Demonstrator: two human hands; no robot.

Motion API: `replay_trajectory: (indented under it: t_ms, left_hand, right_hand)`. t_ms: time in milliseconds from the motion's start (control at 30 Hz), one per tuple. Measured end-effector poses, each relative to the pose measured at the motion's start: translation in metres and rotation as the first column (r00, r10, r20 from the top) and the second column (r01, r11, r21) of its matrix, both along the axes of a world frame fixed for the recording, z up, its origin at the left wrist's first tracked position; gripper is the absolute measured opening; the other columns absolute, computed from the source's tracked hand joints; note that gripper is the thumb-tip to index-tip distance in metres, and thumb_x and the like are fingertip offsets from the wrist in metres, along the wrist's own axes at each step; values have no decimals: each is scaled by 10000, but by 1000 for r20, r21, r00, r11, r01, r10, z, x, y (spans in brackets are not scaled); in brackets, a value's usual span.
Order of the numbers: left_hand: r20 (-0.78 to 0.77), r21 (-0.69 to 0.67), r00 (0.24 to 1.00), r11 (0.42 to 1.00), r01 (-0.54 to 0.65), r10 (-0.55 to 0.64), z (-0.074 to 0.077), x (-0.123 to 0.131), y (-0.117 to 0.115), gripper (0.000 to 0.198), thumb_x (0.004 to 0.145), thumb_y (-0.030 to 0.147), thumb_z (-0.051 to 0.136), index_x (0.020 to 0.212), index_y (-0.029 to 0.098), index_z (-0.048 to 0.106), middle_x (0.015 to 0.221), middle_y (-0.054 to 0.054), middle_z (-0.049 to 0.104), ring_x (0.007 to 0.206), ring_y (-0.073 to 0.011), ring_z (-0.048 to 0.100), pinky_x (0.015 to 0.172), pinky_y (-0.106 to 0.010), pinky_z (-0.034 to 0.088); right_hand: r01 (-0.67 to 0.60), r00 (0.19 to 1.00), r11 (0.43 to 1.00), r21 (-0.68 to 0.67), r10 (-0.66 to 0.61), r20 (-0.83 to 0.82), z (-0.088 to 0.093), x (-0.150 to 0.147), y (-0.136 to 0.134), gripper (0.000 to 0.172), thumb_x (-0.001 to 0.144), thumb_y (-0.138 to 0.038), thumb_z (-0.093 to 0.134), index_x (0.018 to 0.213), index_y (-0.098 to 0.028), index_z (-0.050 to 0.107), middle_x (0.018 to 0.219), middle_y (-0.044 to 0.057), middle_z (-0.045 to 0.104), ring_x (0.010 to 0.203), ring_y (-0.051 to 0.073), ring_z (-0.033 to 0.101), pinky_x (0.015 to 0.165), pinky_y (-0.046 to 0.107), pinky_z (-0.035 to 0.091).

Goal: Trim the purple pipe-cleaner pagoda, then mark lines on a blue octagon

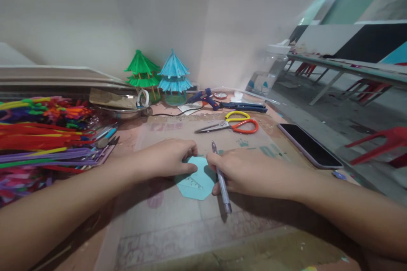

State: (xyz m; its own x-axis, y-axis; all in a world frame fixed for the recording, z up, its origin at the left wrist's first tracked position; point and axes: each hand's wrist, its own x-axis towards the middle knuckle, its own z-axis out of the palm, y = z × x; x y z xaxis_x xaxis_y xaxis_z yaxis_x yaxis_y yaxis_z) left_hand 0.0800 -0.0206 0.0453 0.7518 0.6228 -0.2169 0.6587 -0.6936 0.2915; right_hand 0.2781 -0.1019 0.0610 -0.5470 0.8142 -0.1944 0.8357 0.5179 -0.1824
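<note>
A light blue octagonal piece of card [206,180] lies on the clear mat in front of me, between my two hands. On its face is a small clear triangular piece with marks [194,183], perhaps a ruler. My left hand [173,156] holds the card at its upper left, thumb on the surface and fingers curled at the far edge. In my right hand [233,169] a pen [223,188] is held, slanting with one end toward the mat's near side. The right fingertips touch the card's right edge; some fingers are hidden beneath the hand.
Scissors [227,125] with yellow and red handles lie beyond my hands, before a glue gun [205,98] and dark pliers [244,106]. Green [142,74] and blue [174,74] paper-roofed models stand behind. Colourful pipe cleaners [41,135] fill the left; a phone [308,145] lies right.
</note>
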Motion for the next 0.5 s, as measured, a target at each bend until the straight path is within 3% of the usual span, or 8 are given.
replay_trajectory:
  t_ms: [133, 300, 500]
  left_hand:
    - [-24, 62, 999, 997, -40, 41, -3, 4, -1, 119, 860, 313, 666, 875, 198, 641, 819, -12, 689, 752, -196, 626, 624, -276, 391]
    - [88, 98, 994, 992, -80, 71, -7, 3, -4, 140, 895, 287, 640, 993, 187, 634, 869, -24, 699, 789, -205, 645, 667, -290, 428]
    - [44, 117, 994, 988, -100, 96, -8, 4, -7, 102, 906, 284, 641, 904, 183, 653, 897, -52, 727, 825, -227, 666, 696, -310, 449]
  right_hand:
    - [-6, 999, 1000, 19, 7, -31, 0, 0, 0, 209, 897, -276, 671, 1063, -159, 624, 839, 94, 738, 734, 232, 679, 541, 263, 293]
    - [-14, 995, 1000, 21, 16, -99, -3, 1, 3, 173, 902, -275, 670, 1019, -154, 629, 844, 100, 738, 748, 234, 678, 548, 263, 284]
    - [-12, 996, 999, 31, 15, -91, -7, 1, 5, 213, 883, -294, 710, 1017, -150, 629, 852, 103, 735, 739, 228, 670, 555, 264, 273]
